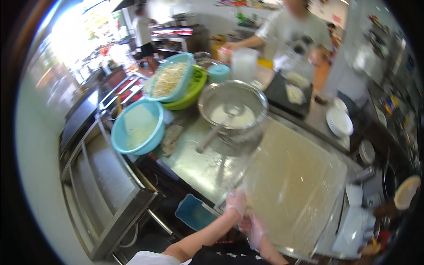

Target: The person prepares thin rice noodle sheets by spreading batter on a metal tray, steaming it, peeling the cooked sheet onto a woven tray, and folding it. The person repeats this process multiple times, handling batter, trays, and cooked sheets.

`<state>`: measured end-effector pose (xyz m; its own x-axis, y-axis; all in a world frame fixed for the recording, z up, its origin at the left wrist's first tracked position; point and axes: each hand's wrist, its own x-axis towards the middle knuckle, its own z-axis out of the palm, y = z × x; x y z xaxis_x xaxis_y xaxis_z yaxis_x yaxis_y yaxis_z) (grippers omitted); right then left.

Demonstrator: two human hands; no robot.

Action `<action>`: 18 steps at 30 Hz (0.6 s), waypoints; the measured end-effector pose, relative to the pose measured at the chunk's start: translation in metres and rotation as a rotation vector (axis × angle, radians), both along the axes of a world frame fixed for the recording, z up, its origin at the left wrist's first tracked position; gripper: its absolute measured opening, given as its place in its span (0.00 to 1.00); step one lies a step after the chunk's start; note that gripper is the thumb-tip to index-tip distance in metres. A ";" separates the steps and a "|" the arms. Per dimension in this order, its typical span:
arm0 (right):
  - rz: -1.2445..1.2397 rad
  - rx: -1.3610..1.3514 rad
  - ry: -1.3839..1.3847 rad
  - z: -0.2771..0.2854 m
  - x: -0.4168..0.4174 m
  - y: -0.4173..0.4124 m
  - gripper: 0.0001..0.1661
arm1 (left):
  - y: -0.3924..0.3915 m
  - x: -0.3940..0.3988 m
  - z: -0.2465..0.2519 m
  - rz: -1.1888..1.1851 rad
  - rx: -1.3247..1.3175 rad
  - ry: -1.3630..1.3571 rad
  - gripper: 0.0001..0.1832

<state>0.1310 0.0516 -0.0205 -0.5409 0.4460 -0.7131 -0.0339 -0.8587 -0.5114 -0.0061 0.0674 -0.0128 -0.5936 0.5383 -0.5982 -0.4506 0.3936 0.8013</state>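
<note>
Both my hands wear clear plastic gloves and are close together at the near left corner of a large flat surface [294, 185]. That surface is pale beige and covered by a shiny, translucent, wrinkled sheet. My left hand [236, 202] is at its left edge. Just below and to the right, my right hand [255, 229] is at the near edge. Blur and overlap hide what the fingers grip, if anything. Beyond them stands a steel bowl [205, 111] of white liquid. A ladle [215, 134] rests in it, handle over the rim towards me.
A blue basin [116, 140] holds white shreds. Behind it, a turquoise basket [189, 71] of bean sprouts sits on a green basket [180, 105] of greens. A person [298, 36] stands across the counter by a dark board [275, 89]. Stacked white plates [341, 122] stand at right.
</note>
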 end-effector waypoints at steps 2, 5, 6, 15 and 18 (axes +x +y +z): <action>-0.178 -0.215 0.330 0.002 0.012 0.000 0.26 | 0.000 0.004 -0.005 0.060 0.121 -0.087 0.10; -0.578 -0.191 0.366 -0.015 0.035 0.013 0.20 | -0.004 0.000 -0.010 0.080 0.302 -0.054 0.12; -0.815 -0.155 0.355 -0.013 0.044 0.018 0.17 | -0.007 -0.004 -0.009 0.102 0.310 -0.015 0.13; -1.229 0.178 -0.121 -0.010 0.240 0.044 0.09 | -0.019 -0.026 0.019 0.197 0.492 0.016 0.20; -1.267 0.313 -0.105 0.023 0.268 0.047 0.07 | -0.014 -0.038 0.031 0.089 0.530 0.023 0.22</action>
